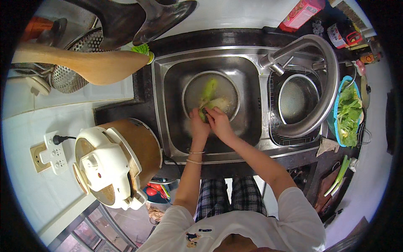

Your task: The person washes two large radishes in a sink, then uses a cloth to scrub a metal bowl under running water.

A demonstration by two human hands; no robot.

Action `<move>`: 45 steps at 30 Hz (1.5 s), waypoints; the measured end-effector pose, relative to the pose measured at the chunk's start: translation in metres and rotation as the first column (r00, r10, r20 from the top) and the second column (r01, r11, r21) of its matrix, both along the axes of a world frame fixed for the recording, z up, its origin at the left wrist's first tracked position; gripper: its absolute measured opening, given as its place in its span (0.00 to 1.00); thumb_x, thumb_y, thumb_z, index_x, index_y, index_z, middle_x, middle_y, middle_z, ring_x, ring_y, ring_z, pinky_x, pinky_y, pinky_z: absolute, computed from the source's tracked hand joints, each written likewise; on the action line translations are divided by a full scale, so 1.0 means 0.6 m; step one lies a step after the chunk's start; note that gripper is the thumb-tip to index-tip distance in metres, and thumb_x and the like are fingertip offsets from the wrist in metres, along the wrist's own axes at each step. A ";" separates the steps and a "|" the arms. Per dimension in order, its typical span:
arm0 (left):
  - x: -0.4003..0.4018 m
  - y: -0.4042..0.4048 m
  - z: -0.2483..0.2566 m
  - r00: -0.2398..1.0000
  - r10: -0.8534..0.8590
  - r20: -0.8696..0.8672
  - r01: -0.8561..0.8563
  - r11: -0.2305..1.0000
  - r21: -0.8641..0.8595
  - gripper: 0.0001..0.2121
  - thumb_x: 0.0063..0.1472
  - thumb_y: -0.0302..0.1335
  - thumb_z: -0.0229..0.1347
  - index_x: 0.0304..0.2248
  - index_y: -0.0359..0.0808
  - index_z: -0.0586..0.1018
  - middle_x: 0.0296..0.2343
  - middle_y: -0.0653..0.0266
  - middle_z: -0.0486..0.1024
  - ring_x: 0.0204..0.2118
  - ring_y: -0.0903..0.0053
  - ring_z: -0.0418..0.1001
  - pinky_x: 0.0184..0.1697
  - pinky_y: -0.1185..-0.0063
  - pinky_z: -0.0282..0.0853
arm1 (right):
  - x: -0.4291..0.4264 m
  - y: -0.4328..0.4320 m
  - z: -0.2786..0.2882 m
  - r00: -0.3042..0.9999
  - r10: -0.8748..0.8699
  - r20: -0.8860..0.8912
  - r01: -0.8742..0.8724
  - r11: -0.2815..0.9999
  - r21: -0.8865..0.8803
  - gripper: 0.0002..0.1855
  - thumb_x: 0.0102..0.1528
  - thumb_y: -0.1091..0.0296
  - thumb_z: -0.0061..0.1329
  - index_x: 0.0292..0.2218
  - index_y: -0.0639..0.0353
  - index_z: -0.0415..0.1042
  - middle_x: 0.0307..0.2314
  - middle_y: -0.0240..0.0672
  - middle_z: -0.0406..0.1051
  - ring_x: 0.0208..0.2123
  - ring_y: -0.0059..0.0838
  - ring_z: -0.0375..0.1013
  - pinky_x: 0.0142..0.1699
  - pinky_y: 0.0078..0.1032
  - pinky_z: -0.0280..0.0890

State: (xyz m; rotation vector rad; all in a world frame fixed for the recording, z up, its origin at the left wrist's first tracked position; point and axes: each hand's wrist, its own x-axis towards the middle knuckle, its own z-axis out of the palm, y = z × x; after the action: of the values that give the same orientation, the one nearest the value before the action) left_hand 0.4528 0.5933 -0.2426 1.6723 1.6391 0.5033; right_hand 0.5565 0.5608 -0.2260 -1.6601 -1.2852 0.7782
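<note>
Both hands meet over the near rim of a round metal basin (237,91) of cloudy water, standing in the large steel sink bowl (248,132). My left hand (199,121) grips the near end of a green vegetable (203,117), whose kind I cannot tell. Against the same end, my right hand (218,121) has its thumb and fingers pinched at a small dark spot; whether it holds a piece of it is unclear. Farther up in the basin lie a long green vegetable (210,88) and a paler one (220,102), partly under water.
A curved steel faucet (333,82) arches over the right bowl, which holds a perforated metal basket (297,97). Leafy greens (349,110) fill a blue basket (337,126) at the right. A white-lidded cooker (104,163) stands left; a wooden spatula (110,64) and dark utensils (126,22) hang upper left.
</note>
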 end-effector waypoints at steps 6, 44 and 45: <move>-0.003 -0.006 0.032 0.990 -0.136 -0.029 0.137 0.991 0.001 0.27 0.35 0.18 0.61 0.38 0.34 0.64 0.35 0.48 0.65 0.38 0.52 0.66 0.40 0.68 0.64 | 0.100 0.069 -0.160 0.937 -0.055 0.345 0.114 0.982 -0.152 0.06 0.44 0.78 0.42 0.26 0.66 0.70 0.24 0.51 0.69 0.27 0.52 0.69 0.33 0.39 0.65; -0.012 -0.013 0.022 0.989 -0.147 0.007 0.145 0.979 0.146 0.25 0.36 0.13 0.55 0.38 0.34 0.66 0.33 0.52 0.68 0.39 0.55 0.66 0.41 0.72 0.63 | 0.026 0.005 -0.009 0.999 -0.001 0.038 0.001 1.000 -0.007 0.12 0.42 0.81 0.43 0.32 0.64 0.70 0.25 0.47 0.66 0.31 0.47 0.67 0.35 0.36 0.62; -0.013 -0.013 0.020 0.987 -0.161 0.008 0.159 0.978 0.139 0.25 0.35 0.13 0.56 0.38 0.34 0.66 0.33 0.52 0.68 0.39 0.55 0.66 0.41 0.72 0.63 | 0.035 0.011 -0.022 0.999 -0.012 0.052 0.013 1.000 -0.024 0.12 0.42 0.81 0.43 0.32 0.63 0.70 0.24 0.47 0.66 0.30 0.47 0.67 0.34 0.36 0.62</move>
State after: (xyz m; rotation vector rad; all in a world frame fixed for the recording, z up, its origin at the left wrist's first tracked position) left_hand 0.4450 0.5858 -0.2308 1.8769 1.4691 0.5610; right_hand 0.5777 0.5671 -0.2393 -1.7158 -1.3043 0.7503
